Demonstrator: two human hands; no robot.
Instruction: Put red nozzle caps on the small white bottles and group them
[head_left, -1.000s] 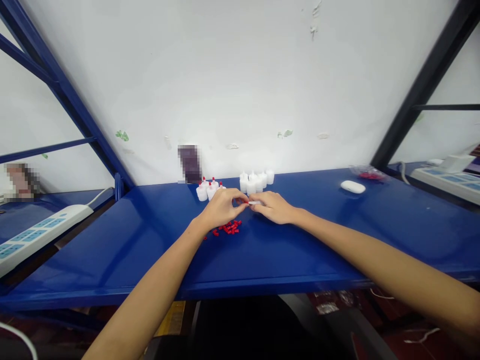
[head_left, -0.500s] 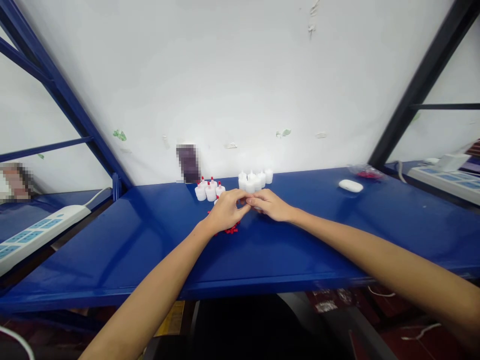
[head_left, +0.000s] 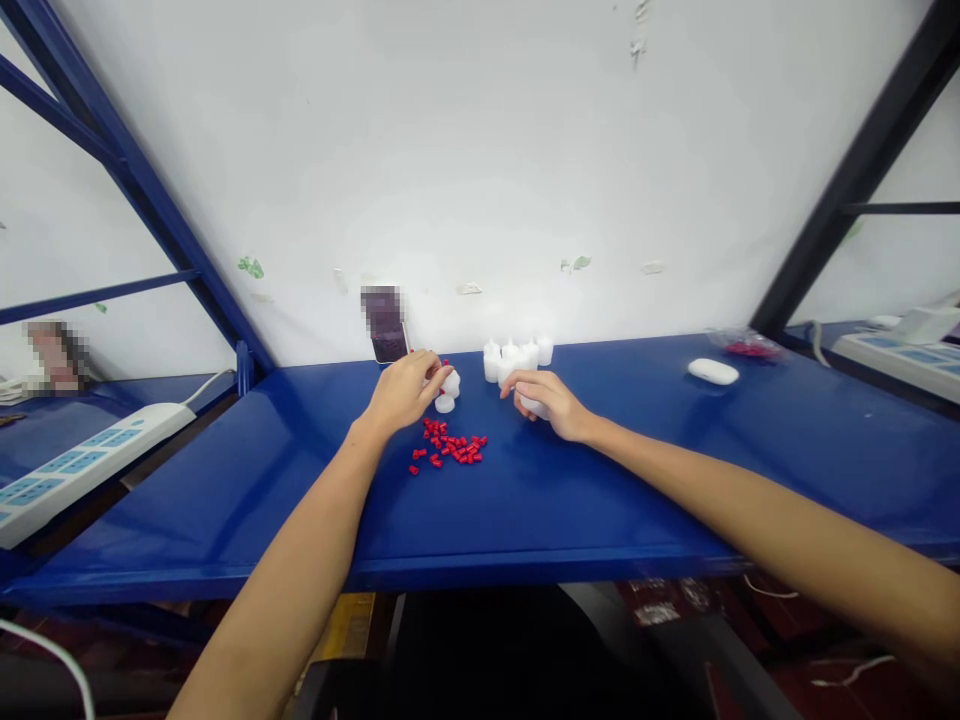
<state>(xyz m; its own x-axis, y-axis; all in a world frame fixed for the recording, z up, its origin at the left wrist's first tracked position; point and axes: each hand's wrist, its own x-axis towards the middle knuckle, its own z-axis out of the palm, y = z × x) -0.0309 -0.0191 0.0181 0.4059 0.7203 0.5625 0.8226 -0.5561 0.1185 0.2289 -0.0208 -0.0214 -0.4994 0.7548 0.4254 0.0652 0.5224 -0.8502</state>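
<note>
My left hand (head_left: 403, 389) is at the back of the blue shelf (head_left: 600, 480), its fingers curled on a small white bottle with a red tip (head_left: 450, 381) among the capped bottles there. My right hand (head_left: 546, 404) lies a little to the right, curled round a small white bottle (head_left: 534, 406) resting on the shelf. A cluster of white bottles without red tips (head_left: 516, 355) stands just behind my right hand. Several loose red caps (head_left: 450, 447) lie scattered in front of my left hand.
A phone (head_left: 385, 325) leans against the white wall behind the bottles. A white oval case (head_left: 712, 371) and a clear bag of red parts (head_left: 742, 347) lie at the right. White power strips sit on the side shelves, left (head_left: 82, 465) and right (head_left: 900, 350).
My hands were together over the red caps. The left has moved back to the capped bottles with a bottle, uncovering the caps. The right has stayed near the uncapped bottles.
</note>
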